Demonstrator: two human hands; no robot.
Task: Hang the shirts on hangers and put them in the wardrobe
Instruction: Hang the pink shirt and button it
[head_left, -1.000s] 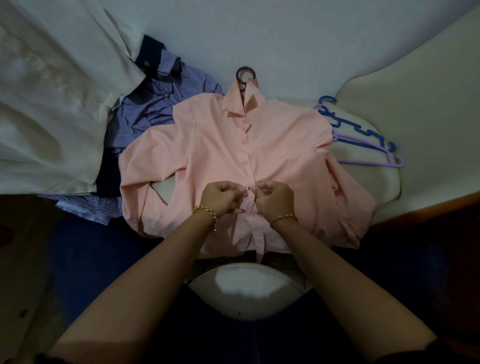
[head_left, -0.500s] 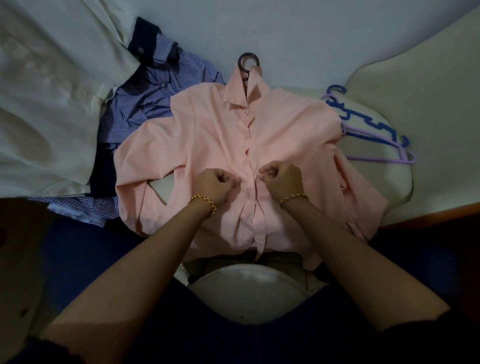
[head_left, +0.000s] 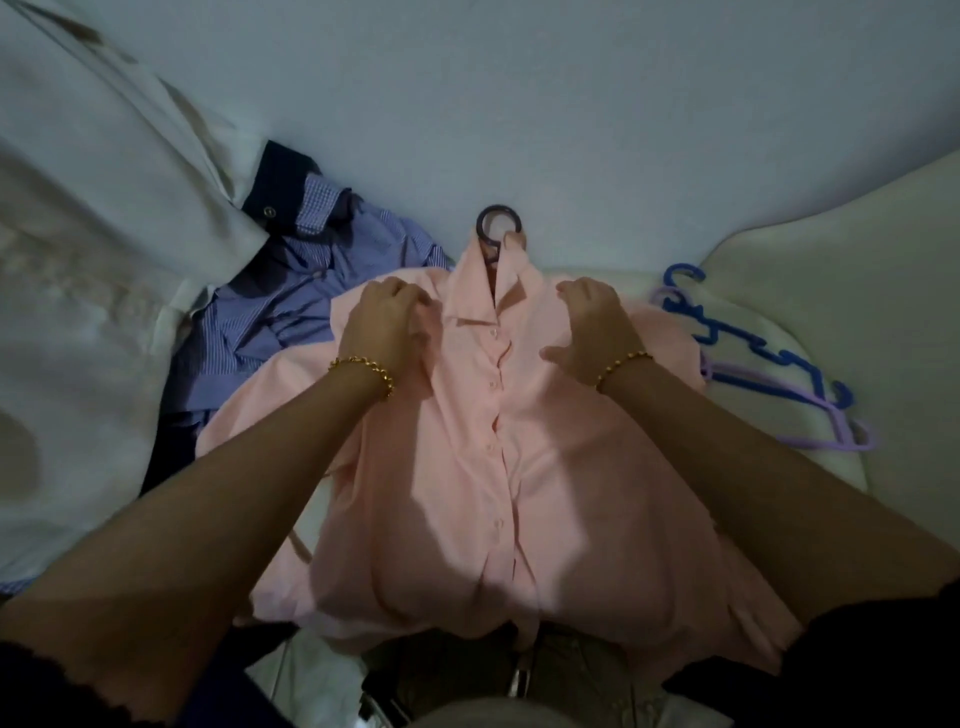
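Observation:
A pink button-up shirt (head_left: 498, 467) lies face up on the bed, buttoned down its front. A dark hanger sits inside it; only the hook (head_left: 497, 224) shows above the collar. My left hand (head_left: 382, 325) grips the shirt's left shoulder with curled fingers. My right hand (head_left: 592, 325) holds the right shoulder, fingers bent over the cloth and thumb spread toward the placket. A blue striped shirt (head_left: 291, 312) with a dark cuff lies crumpled to the left, partly under the pink one.
A blue hanger (head_left: 722, 332) and a lilac hanger (head_left: 810, 415) lie on a cream pillow (head_left: 831, 291) at the right. A white sheet or garment (head_left: 88, 291) covers the left side. The pale bed surface (head_left: 519, 104) stretches beyond the shirt.
Both hands left the lower buttons and moved up to the shirt's shoulders beside the collar. The view has closed in on the shirt.

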